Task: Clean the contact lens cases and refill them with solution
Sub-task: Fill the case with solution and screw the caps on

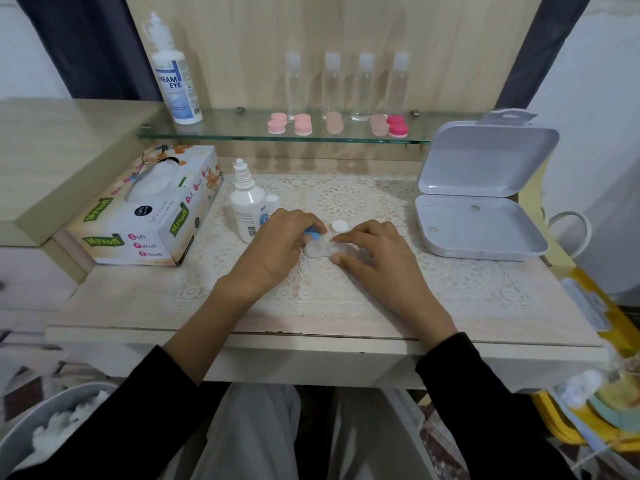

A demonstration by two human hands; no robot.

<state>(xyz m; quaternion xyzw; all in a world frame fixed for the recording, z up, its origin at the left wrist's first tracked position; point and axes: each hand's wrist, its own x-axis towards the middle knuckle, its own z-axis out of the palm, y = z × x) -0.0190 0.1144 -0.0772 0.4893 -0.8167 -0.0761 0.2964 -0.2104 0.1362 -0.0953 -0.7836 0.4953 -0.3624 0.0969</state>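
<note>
While a floral tissue box sits at the left edge of the table, a small white solution bottle stands just right of it on the lace mat. Near the mat's middle lies the contact lens case, translucent white, with its left well uncovered. The left hand arches over the case's left end, its fingertips pinching a blue cap just above that well. A loose white cap rests on the mat just behind the case. The right hand lies palm down, fingers slightly spread, forefinger and thumb touching the case's right end. An open grey box sits at the table's right edge.
</note>
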